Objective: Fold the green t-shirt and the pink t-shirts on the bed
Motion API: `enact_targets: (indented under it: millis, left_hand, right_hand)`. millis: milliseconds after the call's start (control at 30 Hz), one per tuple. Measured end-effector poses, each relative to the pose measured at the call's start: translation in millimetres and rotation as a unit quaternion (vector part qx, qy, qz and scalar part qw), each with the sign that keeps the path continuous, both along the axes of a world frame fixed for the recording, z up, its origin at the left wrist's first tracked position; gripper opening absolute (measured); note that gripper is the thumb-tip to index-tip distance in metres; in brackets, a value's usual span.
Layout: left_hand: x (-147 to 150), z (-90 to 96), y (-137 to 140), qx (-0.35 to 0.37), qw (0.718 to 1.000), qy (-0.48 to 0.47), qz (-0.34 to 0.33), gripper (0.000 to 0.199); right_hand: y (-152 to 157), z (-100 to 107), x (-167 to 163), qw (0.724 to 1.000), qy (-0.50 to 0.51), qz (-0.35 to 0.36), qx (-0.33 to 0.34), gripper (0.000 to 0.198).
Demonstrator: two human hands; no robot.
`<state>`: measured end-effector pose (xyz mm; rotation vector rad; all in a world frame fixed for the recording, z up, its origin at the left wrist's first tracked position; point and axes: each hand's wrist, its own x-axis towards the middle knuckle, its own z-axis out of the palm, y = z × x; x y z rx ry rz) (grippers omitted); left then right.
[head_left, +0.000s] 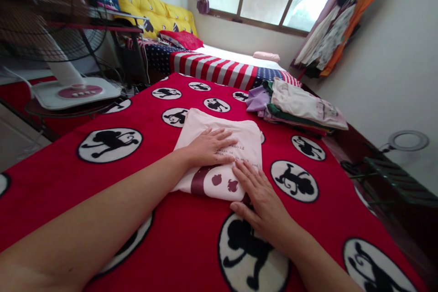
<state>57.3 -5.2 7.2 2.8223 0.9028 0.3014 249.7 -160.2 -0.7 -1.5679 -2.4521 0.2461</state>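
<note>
A pale pink T-shirt (219, 122), folded into a rough square with dark red print and lettering, lies on the red blanket (178, 242). My left hand (211, 147) rests flat across its middle, fingers stretched to the right. On the shirt's near right corner lies my right hand (257, 191), its fingers extended over the edge and its thumb apart on the near side. Neither hand grips the cloth. Part of the lettering is covered by my fingers.
A stack of folded clothes (297, 102) sits at the bed's far right. On the left a fan (73, 89) stands on a round stool. Beyond is a second bed with a striped cover (212, 67). Clothes hang (342, 32) by the window; a ring light (409, 140) is at right.
</note>
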Motion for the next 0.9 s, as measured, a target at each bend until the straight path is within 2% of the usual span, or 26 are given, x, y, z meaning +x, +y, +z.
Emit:
enact_targets:
  millis: [900]
  left_hand:
    - [-0.7,0.5,-0.4,-0.012,1.000,-0.004,0.000,0.065]
  right_hand:
    - [-0.5,-0.4,0.2,1.000,0.012,0.002,0.007,0.067]
